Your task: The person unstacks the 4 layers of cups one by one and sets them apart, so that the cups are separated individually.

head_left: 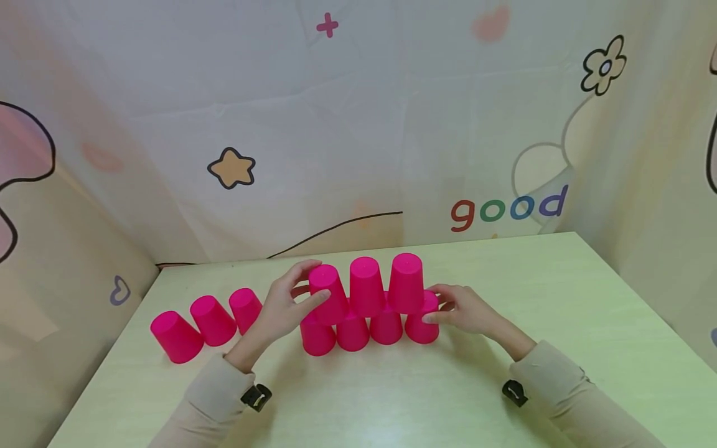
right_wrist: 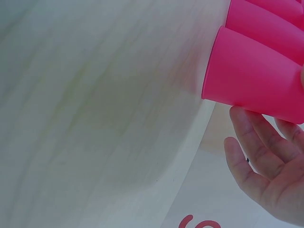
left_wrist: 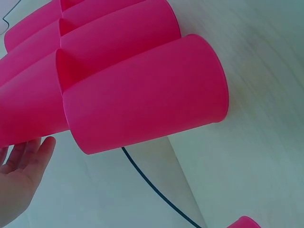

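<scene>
Pink cups stand upside down in two tiers at mid-table. My left hand [head_left: 282,305] holds the left upper cup [head_left: 330,302], thumb in front and fingers behind. Beside it in the upper tier are a middle cup [head_left: 366,289] and a right cup [head_left: 406,286]. Below, several cups form a row, from the left bottom cup [head_left: 318,339] to the right bottom cup [head_left: 422,330]. My right hand [head_left: 462,308] grips that right bottom cup, thumb at its front; in the right wrist view, fingertips [right_wrist: 237,116] rest at its side.
Three more upside-down pink cups stand left of the stack: an outer cup [head_left: 178,339], a middle one [head_left: 214,323] and an inner one [head_left: 244,308], partly hidden by my left hand. A printed curtain [head_left: 358,137] hangs behind the pale table [head_left: 381,398].
</scene>
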Demonstrator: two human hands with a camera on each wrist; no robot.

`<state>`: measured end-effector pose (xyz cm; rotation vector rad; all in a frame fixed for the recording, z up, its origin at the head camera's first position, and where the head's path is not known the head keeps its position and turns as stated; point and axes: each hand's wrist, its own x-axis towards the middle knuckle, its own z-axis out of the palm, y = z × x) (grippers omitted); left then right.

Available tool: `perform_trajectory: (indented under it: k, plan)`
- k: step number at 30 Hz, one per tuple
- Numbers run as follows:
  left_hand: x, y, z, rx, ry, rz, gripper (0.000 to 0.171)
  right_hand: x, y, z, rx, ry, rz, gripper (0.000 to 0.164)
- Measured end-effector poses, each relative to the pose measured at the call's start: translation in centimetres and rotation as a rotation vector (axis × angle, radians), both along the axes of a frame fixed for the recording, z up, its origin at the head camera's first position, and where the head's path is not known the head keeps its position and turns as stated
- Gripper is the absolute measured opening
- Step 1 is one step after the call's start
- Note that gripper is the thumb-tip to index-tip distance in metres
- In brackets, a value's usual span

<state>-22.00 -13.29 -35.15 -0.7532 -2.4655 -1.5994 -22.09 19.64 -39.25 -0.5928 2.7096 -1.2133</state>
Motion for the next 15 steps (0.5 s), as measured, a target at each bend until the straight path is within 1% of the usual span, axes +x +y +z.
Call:
perform_trajectory:
  k: [4,5,10,11,12,15]
  plan:
    - [0.1,-0.2,0.0,0.010,0.012,-0.001,0.055,-0.1,0.0,0.0,0.001,-0.001,-0.003,0.053]
    - [0.4,-0.1,0.4,0.008,0.012,0.000,0.055,-0.1,0.0,0.0,0.002,-0.001,-0.005,0.053]
    - [0.8,-0.5,1.0,0.005,0.029,0.003,0.055,-0.1,0.0,0.1,0.006,0.002,-0.005,0.053]
    - [0.9,-0.6,1.1,0.000,0.039,0.005,0.056,-0.1,0.0,0.1,0.005,0.002,-0.004,0.053]
    - [0.7,-0.8,0.8,0.003,0.050,0.006,0.056,0.0,0.0,0.1,0.005,0.002,-0.004,0.053]
    - [1.0,-1.4,1.0,0.004,0.083,0.015,0.055,0.0,0.0,0.1,0.001,-0.002,-0.002,0.053]
